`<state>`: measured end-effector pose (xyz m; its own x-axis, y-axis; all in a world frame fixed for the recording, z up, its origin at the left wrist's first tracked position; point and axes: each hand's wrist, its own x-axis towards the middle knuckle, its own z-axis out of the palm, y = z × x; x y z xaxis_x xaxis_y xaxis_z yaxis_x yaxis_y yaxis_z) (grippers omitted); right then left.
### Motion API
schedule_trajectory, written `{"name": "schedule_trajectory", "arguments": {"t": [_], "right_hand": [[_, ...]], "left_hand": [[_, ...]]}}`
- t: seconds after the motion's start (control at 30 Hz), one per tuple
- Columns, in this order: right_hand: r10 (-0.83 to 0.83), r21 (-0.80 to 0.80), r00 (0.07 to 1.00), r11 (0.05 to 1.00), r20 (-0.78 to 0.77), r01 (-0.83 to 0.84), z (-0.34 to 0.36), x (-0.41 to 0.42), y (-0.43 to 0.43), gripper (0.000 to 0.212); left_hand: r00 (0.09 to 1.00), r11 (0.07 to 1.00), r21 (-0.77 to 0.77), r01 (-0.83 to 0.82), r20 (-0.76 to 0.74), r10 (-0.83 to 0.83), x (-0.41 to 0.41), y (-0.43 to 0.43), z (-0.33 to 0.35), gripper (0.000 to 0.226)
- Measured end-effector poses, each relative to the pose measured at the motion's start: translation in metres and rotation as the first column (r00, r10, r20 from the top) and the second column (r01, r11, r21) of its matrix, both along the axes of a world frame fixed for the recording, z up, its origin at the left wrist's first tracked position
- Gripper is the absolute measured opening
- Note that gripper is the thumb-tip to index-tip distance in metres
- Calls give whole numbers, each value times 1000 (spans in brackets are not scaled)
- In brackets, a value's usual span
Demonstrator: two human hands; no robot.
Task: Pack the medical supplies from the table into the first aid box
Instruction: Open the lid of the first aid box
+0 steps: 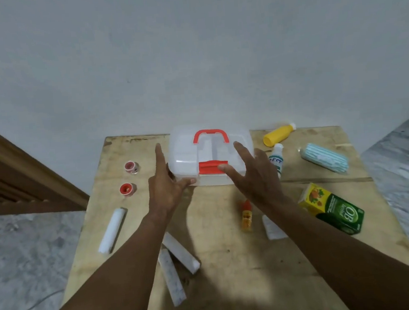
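I'm seeing the box (186, 153) sitting shut at the far edge of the table (231, 262), long axis running left to right, latch (211, 167) facing near. Left hand (163, 190) is touching its near left corner, right hand (254, 175) hovering at the latch, fingers spread, holding nothing

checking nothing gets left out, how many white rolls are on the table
3. One roll lies at the left; a second roll and third roll lie together near the front. A white item partly under the right arm may be a fourth.
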<state>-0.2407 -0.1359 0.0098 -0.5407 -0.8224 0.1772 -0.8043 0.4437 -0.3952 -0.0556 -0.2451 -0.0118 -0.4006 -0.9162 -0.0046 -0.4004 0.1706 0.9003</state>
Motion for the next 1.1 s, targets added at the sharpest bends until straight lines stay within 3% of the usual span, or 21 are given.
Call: {"name": "schedule_trajectory", "arguments": {"t": [0.07,0.17,0.23,0.5,0.6,0.7,0.83,0.93,1.1], "right_hand": [[0,42,1000,999,8,0,0,2,1,83],[-2,76,1000,997,15,0,5,4,0,75],[-14,71,1000,997,16,12,12,3,-2,73],[-69,32,994,997,-89,72,45,-9,-24,66],[-52,16,995,998,-83,53,57,-18,-33,74],[-31,18,999,999,-42,31,75,-24,-40,64],[-37,122,991,992,126,21,99,-39,-55,68],[-80,174,989,983,124,58,109,-52,-73,83],[-188,309,974,940,122,143,132,-70,-104,80]], "left_hand": [[1000,1000,25,-13,23,13,0,-2,-2,102],[1000,999,-38,-9,17,10,1,-3,-2,64],[1000,999,-22,-25,-4,25,1,-5,-3,56],[999,1000,23,-9,-48,10,3,-6,-3,71],[997,999,25,37,-68,-35,3,-5,0,83],[995,998,15,68,-80,-66,1,-4,9,88],[998,998,18,60,-20,-59,-1,-12,9,97],[997,998,5,70,13,-70,-3,-15,10,91],[999,999,38,32,-14,-32,-2,-12,10,91]]}}
